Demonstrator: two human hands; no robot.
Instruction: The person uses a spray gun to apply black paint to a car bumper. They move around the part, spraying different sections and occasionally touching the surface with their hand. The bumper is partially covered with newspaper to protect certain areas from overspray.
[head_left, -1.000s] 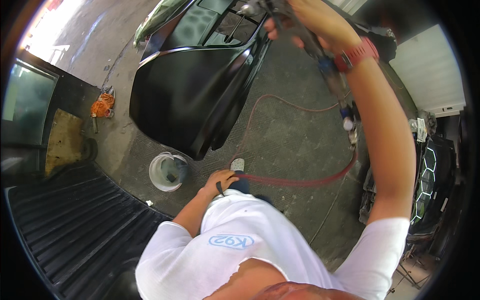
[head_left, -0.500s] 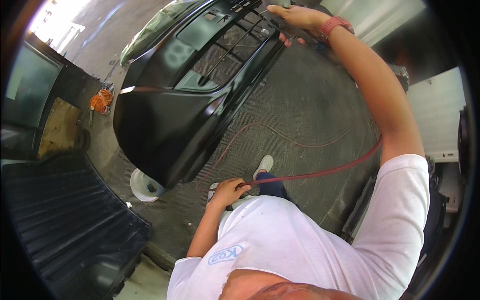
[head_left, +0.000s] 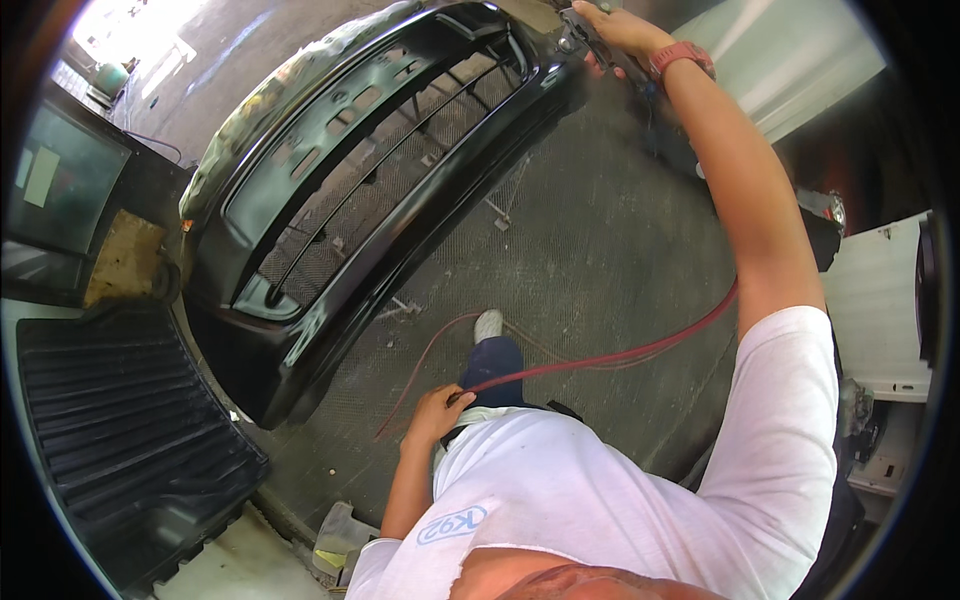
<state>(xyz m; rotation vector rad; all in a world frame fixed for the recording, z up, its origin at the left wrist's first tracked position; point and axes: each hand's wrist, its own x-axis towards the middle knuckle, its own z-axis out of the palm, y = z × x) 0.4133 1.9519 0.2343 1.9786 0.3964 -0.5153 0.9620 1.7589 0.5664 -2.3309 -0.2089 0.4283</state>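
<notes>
Holds a dark, partly blurred metal tool (head_left: 592, 40) out in the right hand (head_left: 625, 32), near the far end of a black car bumper (head_left: 415, 220). Grips a red hose (head_left: 600, 359) in the left hand (head_left: 436, 412), beside the waist. Wears a white T-shirt (head_left: 600, 470) and a red watch (head_left: 686, 60). Stands on a grey textured floor (head_left: 600, 240).

The bumper (head_left: 420, 208) is long, glossy and black, its wide opening crossed by thin bars; it stretches diagonally from lower left to upper right. The gun (head_left: 592, 40), dark and metallic, sits in the right hand (head_left: 630, 33), near the bumper's upper-right end. The red hose (head_left: 620, 355) curves up rightward from the left hand (head_left: 436, 414).
</notes>
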